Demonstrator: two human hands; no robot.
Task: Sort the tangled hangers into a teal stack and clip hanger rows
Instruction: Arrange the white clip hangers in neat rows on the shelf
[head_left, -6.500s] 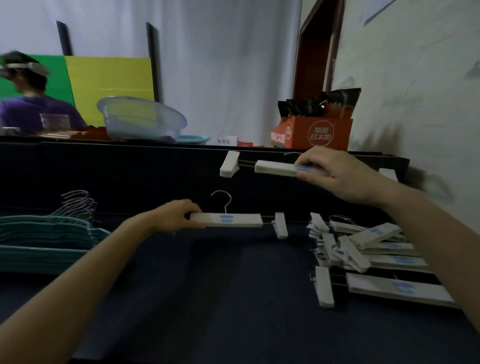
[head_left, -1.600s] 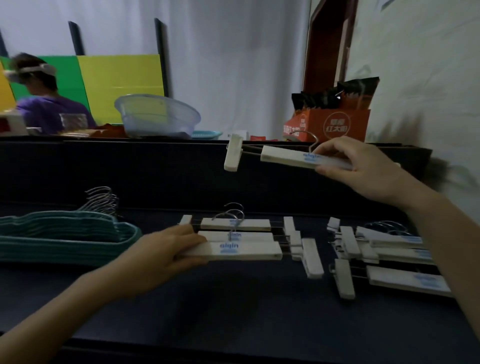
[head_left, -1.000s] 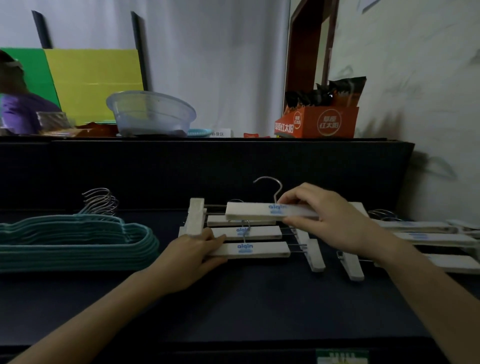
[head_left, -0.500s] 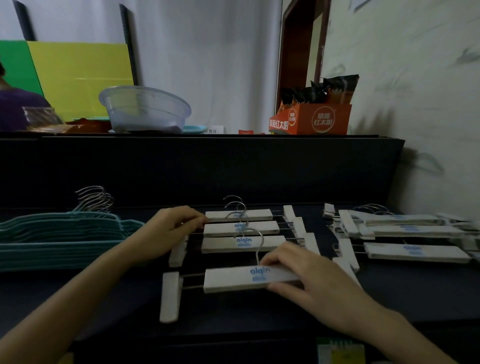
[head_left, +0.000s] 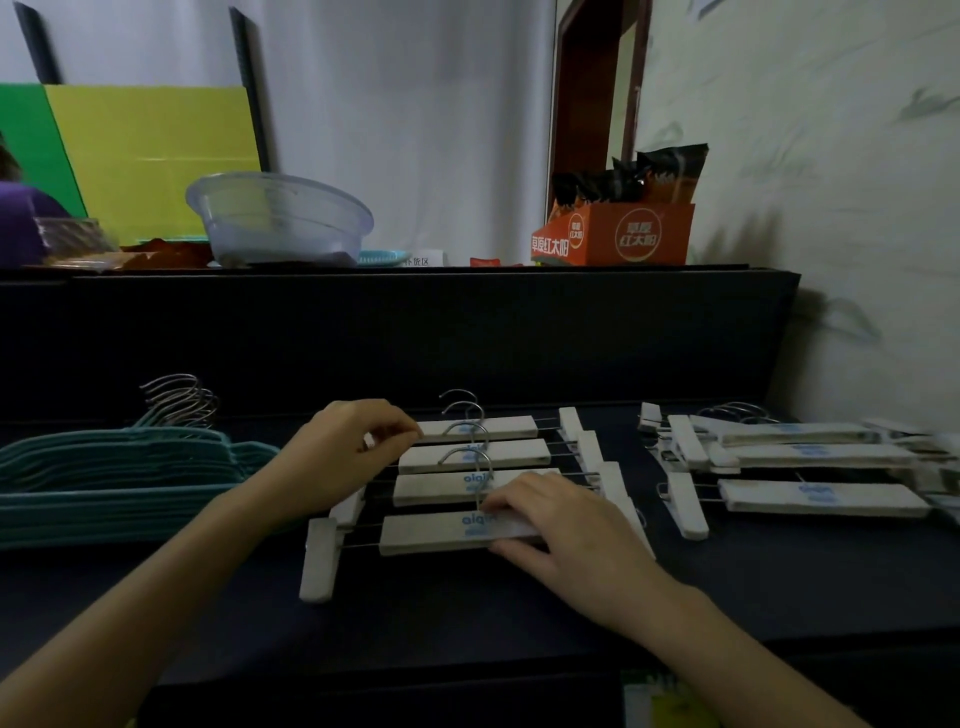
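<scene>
Left hand (head_left: 337, 457) and right hand (head_left: 566, 530): both bare. Forearms bare along their whole visible length, slim, tapering to the wrists. Any sleeve lies outside the frame.

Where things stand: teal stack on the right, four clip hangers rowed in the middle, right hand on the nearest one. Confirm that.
Wrong side: the head view shows the teal stack on the left. The four clip hangers are rowed in the middle, with the right hand on the nearest hanger.
</scene>
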